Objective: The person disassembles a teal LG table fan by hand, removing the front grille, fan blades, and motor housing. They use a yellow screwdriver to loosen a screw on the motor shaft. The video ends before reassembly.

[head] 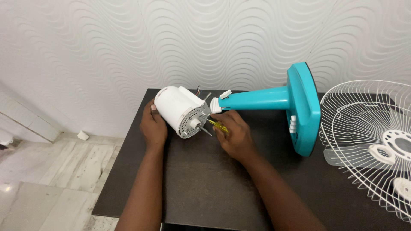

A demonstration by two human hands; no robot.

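We see only the yellow handle of the slim screwdriver [218,125]; its tip is hidden in our right hand [233,134]. The white wire fan guard [368,141] at the dark surface's [201,184] right edge is cut off.
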